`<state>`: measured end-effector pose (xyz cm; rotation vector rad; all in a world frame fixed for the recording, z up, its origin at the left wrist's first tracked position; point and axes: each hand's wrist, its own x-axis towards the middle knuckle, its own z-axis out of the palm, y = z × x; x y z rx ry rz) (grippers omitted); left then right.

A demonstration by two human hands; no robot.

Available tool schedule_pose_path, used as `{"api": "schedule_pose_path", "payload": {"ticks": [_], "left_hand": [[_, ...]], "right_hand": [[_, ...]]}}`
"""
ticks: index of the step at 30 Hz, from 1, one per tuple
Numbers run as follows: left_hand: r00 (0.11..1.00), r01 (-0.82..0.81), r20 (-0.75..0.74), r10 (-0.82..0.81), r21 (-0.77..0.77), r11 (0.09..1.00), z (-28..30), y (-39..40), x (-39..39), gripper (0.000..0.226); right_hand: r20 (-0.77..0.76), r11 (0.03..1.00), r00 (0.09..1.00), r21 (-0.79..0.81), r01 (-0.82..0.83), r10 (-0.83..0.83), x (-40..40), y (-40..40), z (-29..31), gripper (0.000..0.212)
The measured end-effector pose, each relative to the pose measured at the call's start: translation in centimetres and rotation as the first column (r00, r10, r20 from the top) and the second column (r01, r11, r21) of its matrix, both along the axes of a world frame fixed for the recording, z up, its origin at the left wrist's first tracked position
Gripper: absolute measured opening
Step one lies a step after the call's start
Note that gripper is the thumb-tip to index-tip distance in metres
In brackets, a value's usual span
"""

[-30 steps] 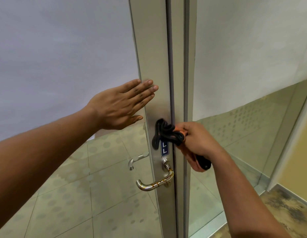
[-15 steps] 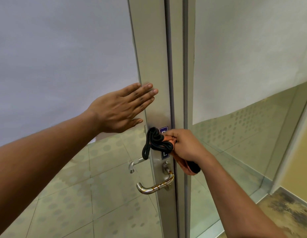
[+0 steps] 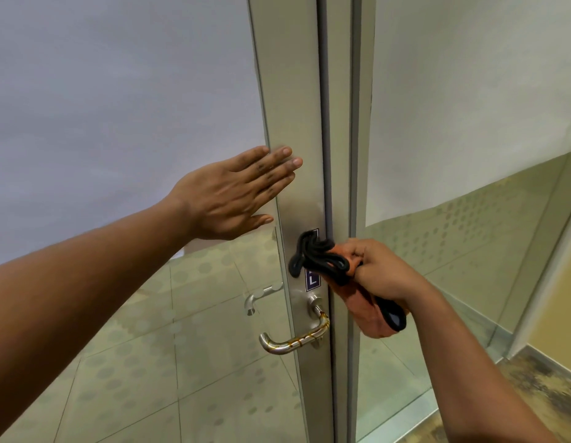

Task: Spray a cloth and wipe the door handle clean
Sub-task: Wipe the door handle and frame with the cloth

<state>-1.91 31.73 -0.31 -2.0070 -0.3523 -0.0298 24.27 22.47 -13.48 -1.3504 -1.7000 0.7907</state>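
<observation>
Head view, the only 1 available. The left hand (image 3: 233, 195) lies flat at centre left of the frame, its fingers (image 3: 271, 164) extended and together, spread across the edge between the frosted glass pane (image 3: 117, 107) and the metal door frame (image 3: 293, 91); it holds nothing and appears to steady the door. The right hand (image 3: 383, 273), at centre right, is closed around a bunched orange cloth (image 3: 364, 311) with black edging, whose black folds press against the frame over a small dark label (image 3: 312, 279). The door handle (image 3: 297, 338), a curved steel lever, sits just below the cloth at lower centre and is apart from it. Brown streaks are visible along the lever, so the handle is judged not yet wiped. No spray bottle is in view, and whether the cloth is damp cannot be told. Remaining work, as far as this view shows: lower the cloth onto the lever and rub along its length and around its base.
</observation>
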Motion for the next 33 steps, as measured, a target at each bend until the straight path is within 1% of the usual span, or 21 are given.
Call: {"api": "schedule_pose_path", "payload": {"ticks": [2, 3, 5, 7, 9, 13, 18, 21, 25, 31, 33], "left_hand": [[1.0, -0.001, -0.002, 0.001, 0.005, 1.0, 0.0, 0.0, 0.0, 0.075], [1.0, -0.006, -0.005, 0.006, 0.011, 1.0, 0.0, 0.0, 0.0, 0.075], [1.0, -0.015, -0.009, 0.015, 0.022, 1.0, -0.1, 0.1, 0.0, 0.076], [1.0, -0.023, -0.014, 0.023, 0.034, 0.999, -0.1, 0.1, 0.0, 0.076], [0.999, -0.032, -0.019, 0.033, 0.043, 0.999, -0.2, 0.0, 0.0, 0.076], [0.998, -0.051, -0.022, 0.052, 0.045, 0.998, -0.2, 0.0, 0.0, 0.076], [0.999, -0.038, -0.022, 0.039, 0.044, 0.998, -0.2, 0.2, 0.0, 0.076], [0.999, -0.029, -0.017, 0.03, 0.049, 0.998, -0.1, 0.1, 0.0, 0.076], [1.0, -0.012, -0.017, 0.013, 0.056, 0.998, -0.1, 0.1, 0.0, 0.076], [1.0, -0.017, -0.014, 0.018, 0.069, 0.997, -0.3, 0.2, 0.0, 0.077], [1.0, -0.013, -0.009, 0.013, 0.068, 0.998, -0.2, 0.2, -0.1, 0.077]], "right_hand": [[0.086, 0.999, 0.996, -0.051, -0.019, 0.023, -0.3, 0.1, -1.1, 0.045], [0.121, 0.998, 0.992, -0.062, -0.024, 0.032, -0.7, 0.1, -1.6, 0.042], [0.154, 0.997, 0.987, -0.068, -0.029, 0.039, -1.8, 0.3, -2.7, 0.037], [0.188, 0.997, 0.98, -0.063, -0.049, 0.06, -2.6, 0.8, -4.4, 0.04], [0.21, 0.996, 0.977, -0.088, -0.025, 0.043, -2.8, 1.2, -5.9, 0.037], [0.174, 0.989, 0.985, -0.144, 0.032, -0.006, -2.8, 1.5, -6.9, 0.035], [0.116, 0.972, 0.992, -0.222, 0.079, -0.054, -3.2, 1.1, -7.3, 0.038], [0.082, 0.959, 0.994, -0.268, 0.089, -0.07, -3.3, 1.1, -7.4, 0.032], [0.13, 0.942, 0.989, -0.317, 0.114, -0.076, -3.1, 1.0, -6.9, 0.025], [0.169, 0.906, 0.981, -0.391, 0.16, -0.1, -3.2, 0.6, -6.1, 0.04], [0.194, 0.893, 0.975, -0.412, 0.18, -0.108, -3.1, 0.3, -6.1, 0.041]]}}
